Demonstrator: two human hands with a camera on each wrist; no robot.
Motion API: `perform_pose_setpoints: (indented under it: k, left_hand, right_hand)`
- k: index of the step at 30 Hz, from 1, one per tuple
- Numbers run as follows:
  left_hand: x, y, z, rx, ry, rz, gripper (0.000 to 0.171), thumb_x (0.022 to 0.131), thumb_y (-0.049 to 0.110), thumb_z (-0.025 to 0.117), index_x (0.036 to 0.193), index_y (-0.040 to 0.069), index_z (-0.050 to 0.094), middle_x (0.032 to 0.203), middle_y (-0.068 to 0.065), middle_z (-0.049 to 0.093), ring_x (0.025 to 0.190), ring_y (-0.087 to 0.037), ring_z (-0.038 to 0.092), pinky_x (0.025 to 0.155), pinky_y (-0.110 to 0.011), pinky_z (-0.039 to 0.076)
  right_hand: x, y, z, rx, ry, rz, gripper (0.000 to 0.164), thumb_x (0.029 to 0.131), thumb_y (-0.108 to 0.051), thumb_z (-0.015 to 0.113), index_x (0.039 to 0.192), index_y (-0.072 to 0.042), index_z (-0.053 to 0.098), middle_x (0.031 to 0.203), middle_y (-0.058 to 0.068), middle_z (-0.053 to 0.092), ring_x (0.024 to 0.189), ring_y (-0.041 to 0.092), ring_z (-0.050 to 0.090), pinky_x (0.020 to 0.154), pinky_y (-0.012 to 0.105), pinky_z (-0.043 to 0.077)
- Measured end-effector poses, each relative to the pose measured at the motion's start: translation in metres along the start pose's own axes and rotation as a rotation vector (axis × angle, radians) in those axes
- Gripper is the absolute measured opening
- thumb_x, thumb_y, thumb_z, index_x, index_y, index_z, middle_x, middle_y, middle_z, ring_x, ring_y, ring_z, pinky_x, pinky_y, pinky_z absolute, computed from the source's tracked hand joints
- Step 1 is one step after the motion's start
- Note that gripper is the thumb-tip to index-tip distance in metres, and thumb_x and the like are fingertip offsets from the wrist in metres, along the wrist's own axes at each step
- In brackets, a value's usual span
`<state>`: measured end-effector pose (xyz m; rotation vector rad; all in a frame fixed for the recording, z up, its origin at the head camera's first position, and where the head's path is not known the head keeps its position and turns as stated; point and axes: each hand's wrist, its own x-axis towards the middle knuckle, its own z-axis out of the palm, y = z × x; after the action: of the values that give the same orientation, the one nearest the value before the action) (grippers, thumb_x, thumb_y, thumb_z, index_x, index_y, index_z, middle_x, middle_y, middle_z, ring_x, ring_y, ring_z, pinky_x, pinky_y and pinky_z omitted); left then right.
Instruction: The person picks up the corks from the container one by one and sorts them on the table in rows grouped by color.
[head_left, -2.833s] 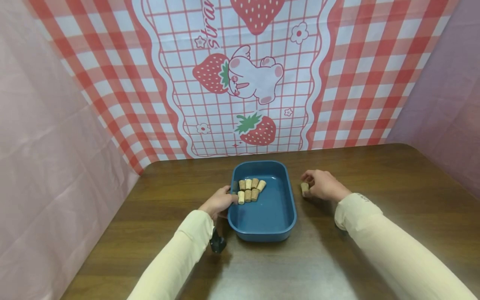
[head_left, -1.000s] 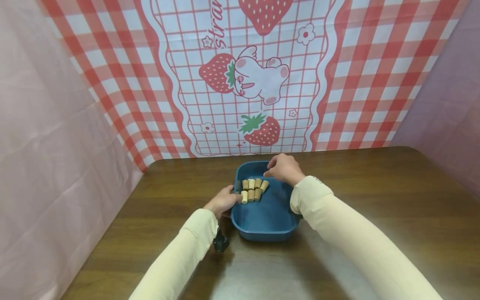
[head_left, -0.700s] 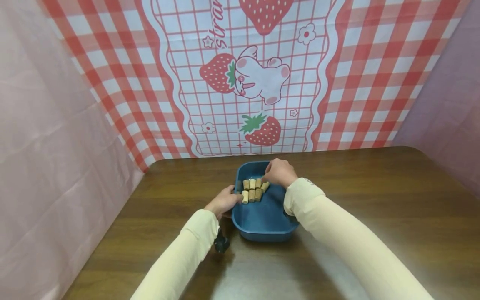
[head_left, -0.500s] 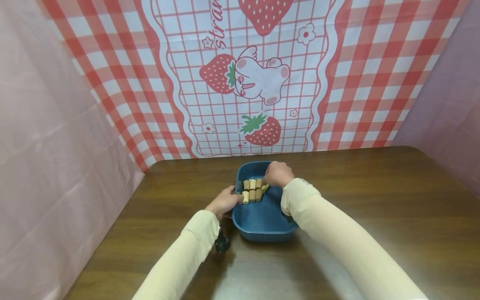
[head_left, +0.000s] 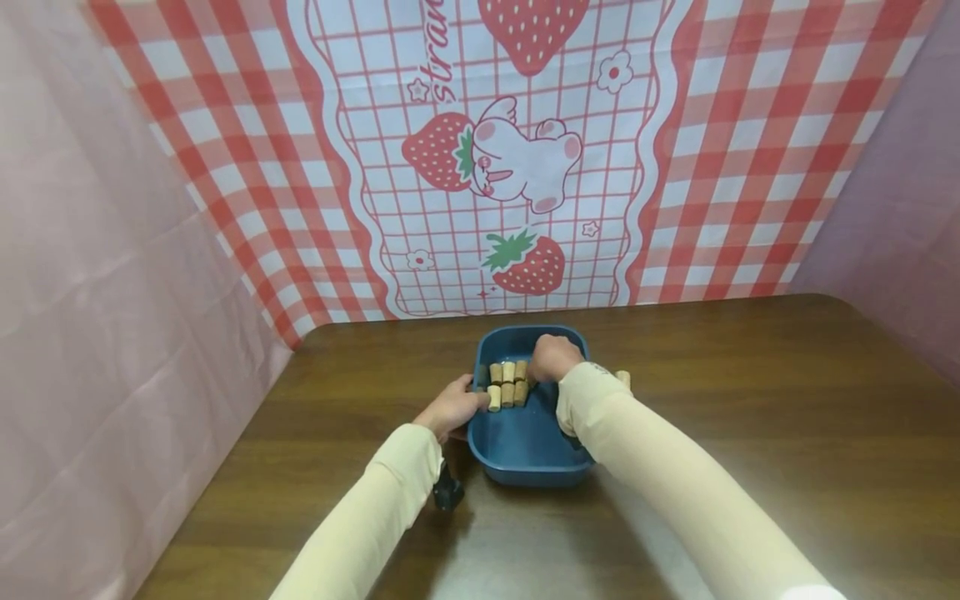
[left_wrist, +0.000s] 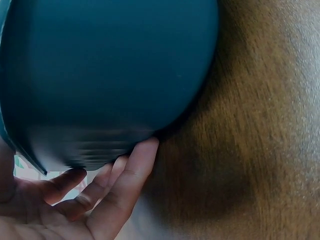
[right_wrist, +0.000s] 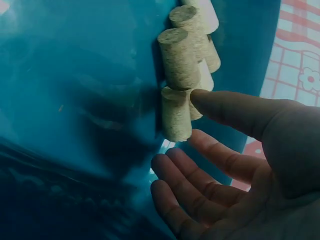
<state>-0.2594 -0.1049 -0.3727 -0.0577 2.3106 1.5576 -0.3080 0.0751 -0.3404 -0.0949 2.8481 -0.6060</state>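
A: How is each hand gripping?

B: The left hand (head_left: 452, 406) holds the blue basin (head_left: 531, 477) by its left side, the thumb over the rim and the fingers against the outer wall. The right hand (head_left: 555, 358) is inside the basin. The right wrist view shows its thumb and index fingertips apart, right at the nearest cork (right_wrist: 176, 117); I can't tell whether they pinch it or merely touch it.

A: And where is that cork?

B: In the basin, at the end of the cluster, just beside its neighbours. From the head view, the right hand mostly covers that spot.

A: What about the others?

B: Six corks (head_left: 507, 393) show plainly there, in two rows of three close to the basin's left wall. A separate cork (head_left: 623, 379) is outside, on the wooden table (head_left: 337, 417), to the right of the basin and partly behind the right sleeve (head_left: 660, 458).

A: Anything else around?

B: A black device (head_left: 447, 492) under the left wrist, and a strawberry-print cloth (head_left: 525, 267) hanging behind the table.
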Motion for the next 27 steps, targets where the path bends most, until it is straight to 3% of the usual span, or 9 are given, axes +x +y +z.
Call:
perform_pose_setpoints:
  k: [4,13,27]
  left_hand:
    - [0.0003,-0.0015,-0.0001,0.001,-0.001,-0.003,0.072,0.086,0.007,0.054,0.154,-0.002,0.033,0.135,-0.025,0.054,0.106,-0.033,0.06,0.086,-0.054,0.056]
    - [0.0011,-0.0012,0.0003,-0.015,0.003,0.001,0.073,0.082,0.006,0.053,0.153,-0.001,0.037,0.125,-0.021,0.059,0.099,-0.031,0.062,0.079,-0.051,0.058]
    - [0.0011,-0.001,0.0001,-0.001,0.005,0.0,0.072,0.084,0.007,0.053,0.153,0.0,0.036,0.129,-0.022,0.058,0.1,-0.031,0.062,0.081,-0.051,0.058]
  right_hand:
    - [0.0011,0.0001,0.0029,-0.003,0.003,-0.003,0.014,0.092,-0.012,0.066,0.089,0.002,0.069,0.089,0.016,0.064,0.071,0.024,0.053,0.064,0.036,0.047]
    - [0.0003,0.0027,0.0053,-0.02,-0.001,-0.027,0.022,0.085,-0.014,0.078,0.101,-0.001,0.074,0.11,0.016,0.07,0.098,0.03,0.064,0.09,0.045,0.053]
    - [0.0079,0.0069,0.0102,0.008,0.014,-0.021,0.013,0.084,-0.012,0.076,0.09,-0.002,0.071,0.097,0.014,0.067,0.084,0.028,0.059,0.076,0.044,0.053]
